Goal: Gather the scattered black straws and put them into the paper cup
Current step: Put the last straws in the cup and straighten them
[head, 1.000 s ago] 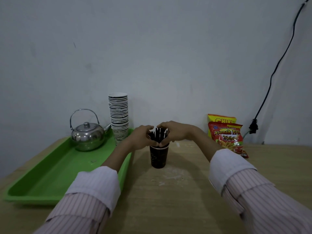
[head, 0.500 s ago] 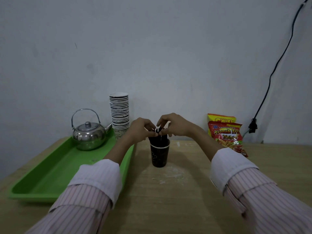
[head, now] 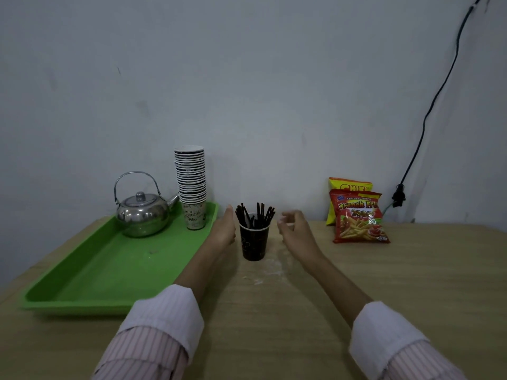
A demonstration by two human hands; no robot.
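A dark paper cup (head: 254,244) stands upright on the wooden table (head: 356,283) near the wall. Several black straws (head: 255,215) stick up out of it, fanned apart. My left hand (head: 225,229) is just left of the cup, flat and open, a small gap from it. On the cup's other side, a little farther off, my right hand (head: 292,227) hangs with loosely curled fingers and nothing in it. Neither hand touches the cup or the straws.
A green tray (head: 109,272) lies at the left, carrying a steel kettle (head: 142,212) and a tall stack of paper cups (head: 191,185). Two snack bags (head: 356,215) lean on the wall at the right. A black cable (head: 428,113) runs down the wall to a plug.
Both hands were closed around the straw bundle over the cup. They have let go and moved apart sideways, and the straws now stand fanned out in the cup.
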